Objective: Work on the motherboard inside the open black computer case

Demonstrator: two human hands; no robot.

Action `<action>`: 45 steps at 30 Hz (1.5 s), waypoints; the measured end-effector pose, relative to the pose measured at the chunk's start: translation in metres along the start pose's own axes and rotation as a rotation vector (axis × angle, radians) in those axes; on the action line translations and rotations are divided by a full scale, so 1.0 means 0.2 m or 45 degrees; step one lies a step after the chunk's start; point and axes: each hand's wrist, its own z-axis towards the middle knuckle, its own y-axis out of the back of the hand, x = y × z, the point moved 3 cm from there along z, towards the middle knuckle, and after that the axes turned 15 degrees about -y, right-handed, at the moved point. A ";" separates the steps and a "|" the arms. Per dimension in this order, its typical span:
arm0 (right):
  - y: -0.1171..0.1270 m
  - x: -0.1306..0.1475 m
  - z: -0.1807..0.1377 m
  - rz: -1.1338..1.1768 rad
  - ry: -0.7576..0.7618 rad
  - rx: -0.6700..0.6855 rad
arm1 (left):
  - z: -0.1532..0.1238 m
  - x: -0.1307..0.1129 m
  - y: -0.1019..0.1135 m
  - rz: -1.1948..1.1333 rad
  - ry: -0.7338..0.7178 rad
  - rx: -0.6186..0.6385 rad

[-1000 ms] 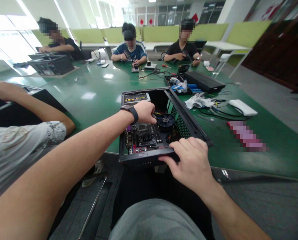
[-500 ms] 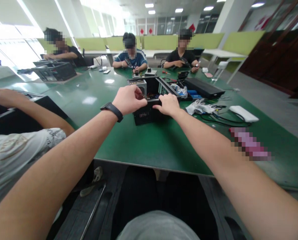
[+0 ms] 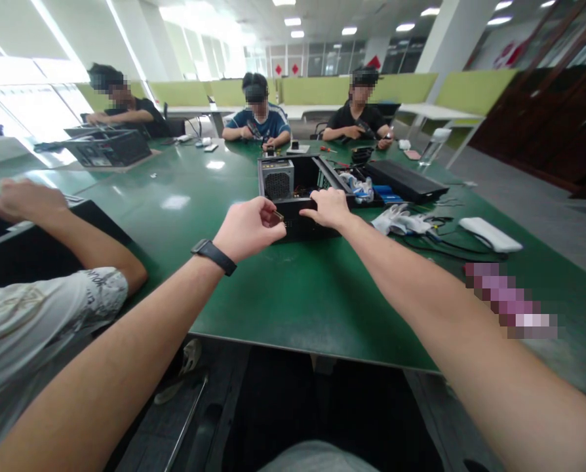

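A black computer case (image 3: 300, 219) lies on the green table in front of me, its top side uncovered. A grey power supply (image 3: 279, 183) with a honeycomb grille sits in its left part. My left hand (image 3: 253, 226) is just in front of the case's near left corner, pinching a small thin flat piece (image 3: 278, 215) with a brownish-gold edge; its exact kind is not clear. My right hand (image 3: 330, 208) grips the near rim of the case, fingers over the top and thumb on the outer face. The case's inside is mostly dark and partly hidden.
Right of the case lie white gloves (image 3: 398, 219), black cables (image 3: 450, 246), a white box-like object (image 3: 490, 235) and a blurred pink item (image 3: 509, 295). A long black panel (image 3: 406, 180) lies behind them. A co-worker's arm (image 3: 86, 236) is close on the left; several people sit across the table.
My left hand has moved back toward me and down, out from over the case, with the small flat piece between its fingers. My right hand stays on the rim.
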 end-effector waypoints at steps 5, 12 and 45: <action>0.10 0.04 -0.30 0.063 0.027 -0.081 | 0.04 -0.03 0.05 0.005 -0.062 -0.078; 0.35 0.05 -0.88 0.112 0.054 -0.149 | 0.09 -0.17 0.01 0.165 -0.210 0.146; 0.63 -0.01 -1.68 0.401 0.036 -0.107 | 0.01 -0.19 -0.60 0.670 -0.383 1.341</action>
